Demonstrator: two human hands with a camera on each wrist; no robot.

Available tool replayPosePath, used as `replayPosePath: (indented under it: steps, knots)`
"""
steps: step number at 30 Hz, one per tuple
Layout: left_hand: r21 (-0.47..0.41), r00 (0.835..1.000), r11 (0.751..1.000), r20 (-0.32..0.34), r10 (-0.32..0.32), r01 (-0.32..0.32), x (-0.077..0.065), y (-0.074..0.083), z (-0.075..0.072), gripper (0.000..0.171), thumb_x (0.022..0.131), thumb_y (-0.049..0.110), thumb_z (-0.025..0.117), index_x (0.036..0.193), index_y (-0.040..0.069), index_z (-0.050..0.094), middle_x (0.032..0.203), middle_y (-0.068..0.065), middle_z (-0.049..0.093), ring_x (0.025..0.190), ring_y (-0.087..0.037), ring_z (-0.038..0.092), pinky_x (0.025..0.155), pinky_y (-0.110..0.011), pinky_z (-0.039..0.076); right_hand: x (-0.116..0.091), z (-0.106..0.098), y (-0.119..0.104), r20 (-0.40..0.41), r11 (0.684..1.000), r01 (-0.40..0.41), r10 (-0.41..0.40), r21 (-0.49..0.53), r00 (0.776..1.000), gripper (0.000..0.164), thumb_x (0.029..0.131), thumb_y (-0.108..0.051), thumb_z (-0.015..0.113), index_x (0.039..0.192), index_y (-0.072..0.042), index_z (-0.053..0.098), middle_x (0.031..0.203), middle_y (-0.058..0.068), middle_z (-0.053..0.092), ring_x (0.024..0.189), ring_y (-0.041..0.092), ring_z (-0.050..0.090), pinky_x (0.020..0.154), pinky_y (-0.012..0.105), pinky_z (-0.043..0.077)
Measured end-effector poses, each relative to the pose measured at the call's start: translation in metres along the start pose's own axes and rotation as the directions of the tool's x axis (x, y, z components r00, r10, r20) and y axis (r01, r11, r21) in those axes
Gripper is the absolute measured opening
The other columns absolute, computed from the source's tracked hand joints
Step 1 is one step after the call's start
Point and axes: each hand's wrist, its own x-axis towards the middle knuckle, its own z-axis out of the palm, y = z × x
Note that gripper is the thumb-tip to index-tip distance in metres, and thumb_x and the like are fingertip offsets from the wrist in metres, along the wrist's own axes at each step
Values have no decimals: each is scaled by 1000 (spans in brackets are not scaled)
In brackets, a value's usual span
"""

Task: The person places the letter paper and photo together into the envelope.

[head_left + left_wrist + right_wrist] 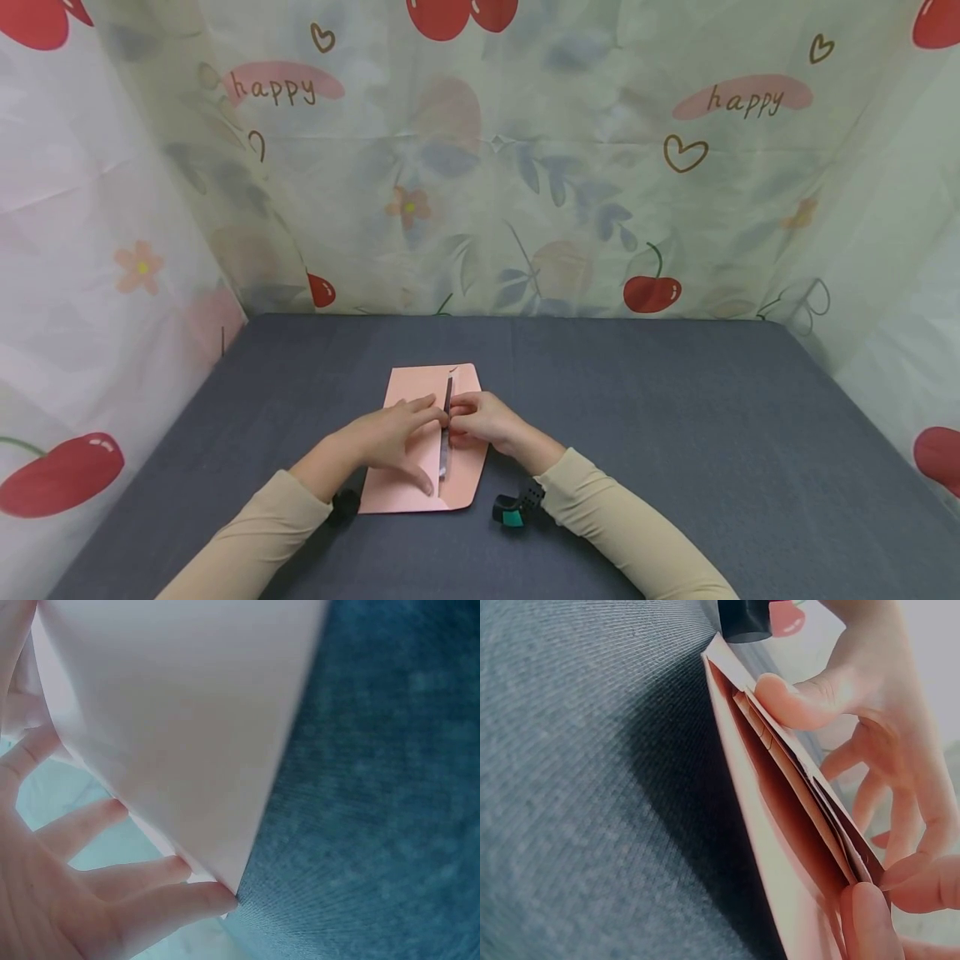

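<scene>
A pink envelope (408, 385) lies on the table, its long mouth facing right and its flap (471, 467) folded out. Inside the gaping mouth, the right wrist view shows a thin tan folded paper (795, 774). Spread over the envelope's front panel, my left hand (390, 437) touches it with fairly straight fingers, the thumb lying near the mouth's edge. My right hand (491, 423) pinches at the mouth from the flap side. Its fingertips (868, 904) meet the panel's edge; whether the paper is also caught between them I cannot tell.
Dark grey cloth covers the table (637, 417). A black device with a green patch (513, 518) is at my right wrist, and another black one (345, 505) is by the left. Printed curtains (495, 208) stand behind and along both sides.
</scene>
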Motion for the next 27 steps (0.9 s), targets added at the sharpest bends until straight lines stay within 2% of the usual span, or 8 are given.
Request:
replayPosePath:
  steps: [27]
  knots:
    - [12,1000,1000,6,-11,11,1,0,0,86,58,62,77,129,26,46,155,-12,25,134,-52,27,102,-62,33,2,0,1,10,1000,8,-8,-18,1000,44,83,3,56,127,4,51,95,6,56,71,7,59,66,23,55]
